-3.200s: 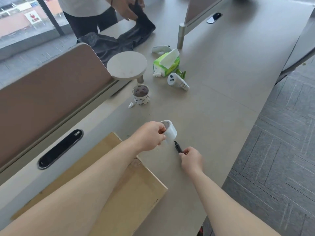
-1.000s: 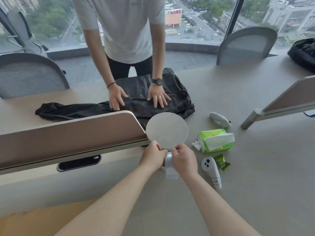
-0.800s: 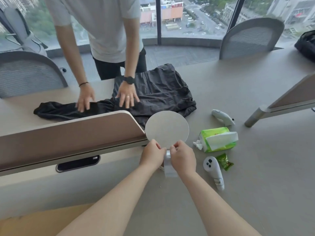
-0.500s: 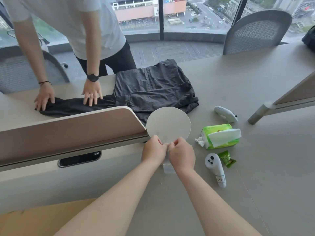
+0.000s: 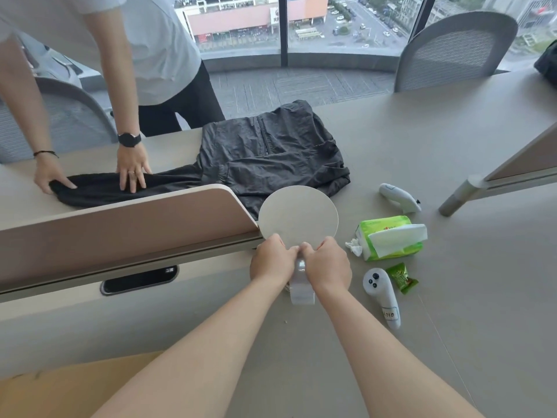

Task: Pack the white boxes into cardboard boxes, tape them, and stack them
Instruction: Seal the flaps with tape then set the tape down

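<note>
Tape roll [image 5: 302, 292], clear and glossy, hangs over the grey desk [image 5: 452, 297], left grip [image 5: 271, 262] and right grip [image 5: 328, 265] both curled tightly round it, just before a round white disc [image 5: 298, 215].

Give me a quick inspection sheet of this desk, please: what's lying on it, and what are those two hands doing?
Surface: grey table, with a tan divider panel standing on it.
Job's things: clear tape roll between the hands; cardboard lying flat at the near left; white boxes not seen.
Clutter: tissue pack, near controller, far controller, green sachet, round white disc, black garment.
Grippers: left hand and right hand both grip the tape roll.
Cables: nothing seen.
Surroundings: another person pressing the garment, grey chair, window onto a street.
</note>
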`<state>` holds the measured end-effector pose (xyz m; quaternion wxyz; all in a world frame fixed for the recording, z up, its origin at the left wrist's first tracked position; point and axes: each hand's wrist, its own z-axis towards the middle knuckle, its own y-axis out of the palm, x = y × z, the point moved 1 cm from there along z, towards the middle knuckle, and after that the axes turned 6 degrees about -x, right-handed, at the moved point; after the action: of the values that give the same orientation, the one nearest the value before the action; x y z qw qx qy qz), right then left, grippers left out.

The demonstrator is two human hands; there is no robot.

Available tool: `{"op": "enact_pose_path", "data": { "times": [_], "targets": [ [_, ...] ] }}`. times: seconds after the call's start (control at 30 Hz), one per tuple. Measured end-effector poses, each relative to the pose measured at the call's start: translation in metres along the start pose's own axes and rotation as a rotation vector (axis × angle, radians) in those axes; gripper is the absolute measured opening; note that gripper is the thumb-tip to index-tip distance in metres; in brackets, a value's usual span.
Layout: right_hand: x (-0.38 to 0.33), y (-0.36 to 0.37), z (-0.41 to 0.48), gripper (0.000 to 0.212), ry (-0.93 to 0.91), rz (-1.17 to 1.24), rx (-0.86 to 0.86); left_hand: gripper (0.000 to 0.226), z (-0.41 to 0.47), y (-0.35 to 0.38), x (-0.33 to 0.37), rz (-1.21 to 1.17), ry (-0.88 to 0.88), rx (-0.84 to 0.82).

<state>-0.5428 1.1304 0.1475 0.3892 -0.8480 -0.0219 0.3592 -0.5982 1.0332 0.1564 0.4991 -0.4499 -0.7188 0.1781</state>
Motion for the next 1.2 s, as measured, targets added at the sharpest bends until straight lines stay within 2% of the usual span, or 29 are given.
{"op": "enact_pose_path", "data": {
  "times": [0.3, 0.5, 0.73, 0.93, 1.1, 1.2],
  "targets": [
    [0.004, -0.012, -0.013, 0.033, -0.054, -0.097, 0.065, 0.027, -0.013, -0.011, -0.003, 0.107, 0.067, 0.003],
    [0.011, -0.015, -0.083, 0.024, -0.133, -0.148, 0.099, 0.020, -0.072, -0.046, -0.028, 0.007, 0.151, -0.052],
    [-0.001, 0.026, -0.188, 0.023, -0.280, -0.139, 0.124, 0.015, -0.151, -0.093, -0.104, 0.059, 0.320, -0.068],
    [0.004, 0.089, -0.278, 0.020, -0.270, -0.105, 0.069, 0.013, -0.195, -0.122, -0.197, 0.113, 0.456, -0.108],
    [0.010, 0.133, -0.335, 0.031, -0.295, -0.129, 0.105, 0.007, -0.210, -0.127, -0.260, 0.199, 0.575, -0.161],
    [0.007, 0.153, -0.353, 0.025, -0.264, -0.169, 0.037, 0.019, -0.212, -0.120, -0.284, 0.273, 0.633, -0.225]
  ]
}}
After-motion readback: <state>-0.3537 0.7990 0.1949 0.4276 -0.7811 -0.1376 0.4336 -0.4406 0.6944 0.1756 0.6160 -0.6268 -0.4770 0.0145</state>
